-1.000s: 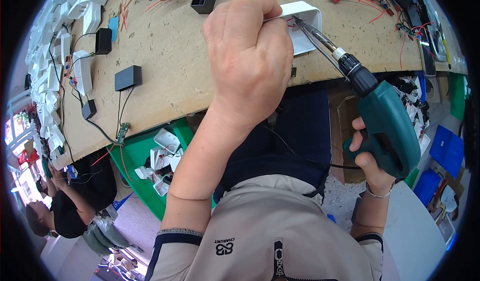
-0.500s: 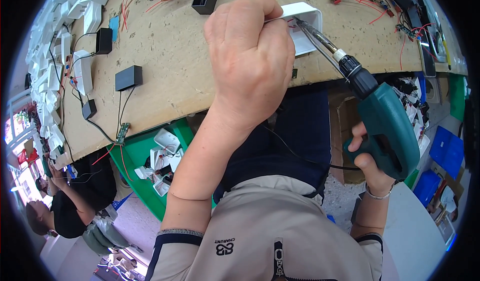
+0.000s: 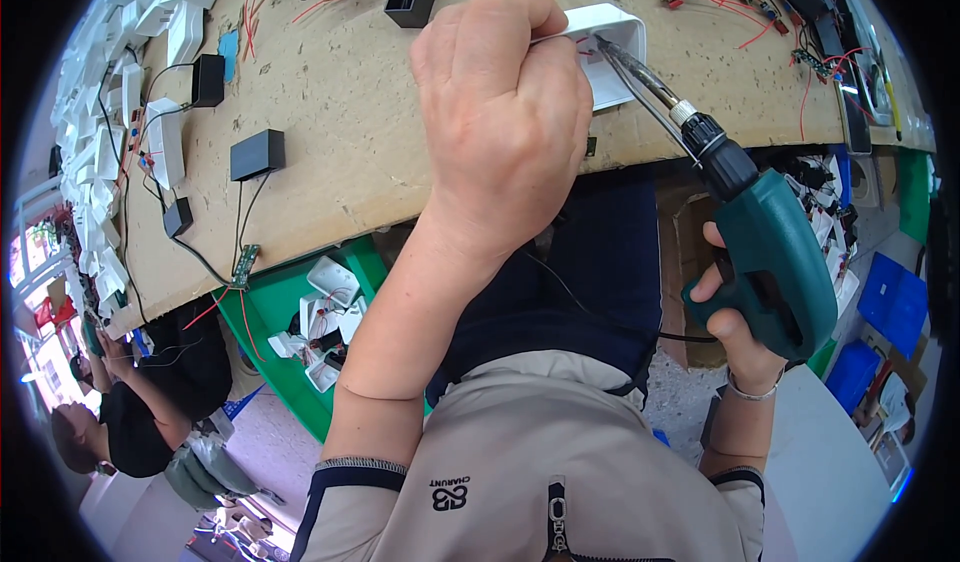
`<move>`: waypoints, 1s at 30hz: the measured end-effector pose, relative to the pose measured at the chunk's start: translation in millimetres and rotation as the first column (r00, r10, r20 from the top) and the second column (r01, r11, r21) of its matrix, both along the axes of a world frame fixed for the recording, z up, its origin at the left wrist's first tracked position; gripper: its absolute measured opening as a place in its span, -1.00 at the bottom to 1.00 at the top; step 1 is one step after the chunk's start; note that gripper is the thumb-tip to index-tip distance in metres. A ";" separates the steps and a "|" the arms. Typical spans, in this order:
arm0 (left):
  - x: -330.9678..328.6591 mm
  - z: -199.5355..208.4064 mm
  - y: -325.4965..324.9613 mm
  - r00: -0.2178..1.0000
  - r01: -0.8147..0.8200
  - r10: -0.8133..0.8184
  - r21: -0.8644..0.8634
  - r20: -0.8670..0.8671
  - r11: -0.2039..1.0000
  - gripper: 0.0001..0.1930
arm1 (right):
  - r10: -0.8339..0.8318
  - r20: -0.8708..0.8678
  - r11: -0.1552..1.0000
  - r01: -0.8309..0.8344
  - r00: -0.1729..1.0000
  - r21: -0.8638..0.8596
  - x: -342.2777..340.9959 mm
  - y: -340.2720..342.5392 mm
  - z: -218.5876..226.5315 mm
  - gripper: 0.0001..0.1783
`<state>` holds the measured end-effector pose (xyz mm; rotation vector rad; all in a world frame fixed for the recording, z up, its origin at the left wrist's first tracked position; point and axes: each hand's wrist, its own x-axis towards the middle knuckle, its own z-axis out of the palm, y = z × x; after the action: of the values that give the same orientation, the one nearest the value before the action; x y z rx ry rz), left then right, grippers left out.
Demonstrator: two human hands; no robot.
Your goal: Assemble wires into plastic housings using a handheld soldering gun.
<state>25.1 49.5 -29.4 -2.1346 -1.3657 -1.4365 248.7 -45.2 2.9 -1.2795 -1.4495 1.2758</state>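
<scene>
- White shell (image 3: 602,80) is close to the tabletop's near edge, its hollow facing the worker, presumably so a tool can get inside; from where I stand, I can't tell whether it rests on the tabletop (image 3: 350,112) or is lifted.
- Left hand (image 3: 505,112): its grip is closed, thumb and forefinger pinching the shell's left wall, likely to steady it. The knuckles hide whatever lies beneath.
- Right hand (image 3: 748,347): its grip is wrapped around the handle of a green soldering gun (image 3: 790,262), held below the near edge, so the long tip slants up into the shell beside a bit of red wire (image 3: 584,53).
- The gun's black cord (image 3: 620,324) runs low across the lap, which seems to leave the work area free of it.
- Along the left edge, white casings (image 3: 185,32) lie heaped, apparently out of the way.
</scene>
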 end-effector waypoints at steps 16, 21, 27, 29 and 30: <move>1.4 0.5 0.0 1.000 0.000 0.000 -0.012 0.021 1.000 -0.90 | -0.018 0.014 1.000 0.018 1.000 -0.012 0.2 -3.5 1.6 -0.13; 4.4 -3.3 1.8 0.999 -0.007 0.007 0.001 0.053 1.000 -0.92 | -0.016 0.013 0.999 0.017 1.000 -0.032 0.4 -2.9 1.1 -0.13; 3.2 0.1 2.3 1.000 0.001 -0.001 -0.007 0.025 1.000 -0.91 | -0.074 0.017 0.997 0.074 0.997 -0.022 3.5 -11.3 4.7 -0.14; 3.2 0.0 3.1 1.000 0.004 -0.003 -0.006 0.025 1.000 -0.91 | -0.094 0.005 0.995 0.094 0.996 -0.011 4.6 -14.5 7.1 -0.14; 2.8 -0.1 3.4 1.000 0.012 -0.012 0.002 0.029 1.000 -0.90 | -0.086 0.008 0.996 0.086 0.996 0.013 6.1 -15.9 8.4 -0.13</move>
<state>27.9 52.9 -29.5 -2.1327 -1.3634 -1.4783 254.9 -61.1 11.3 -1.3265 -1.3913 1.2035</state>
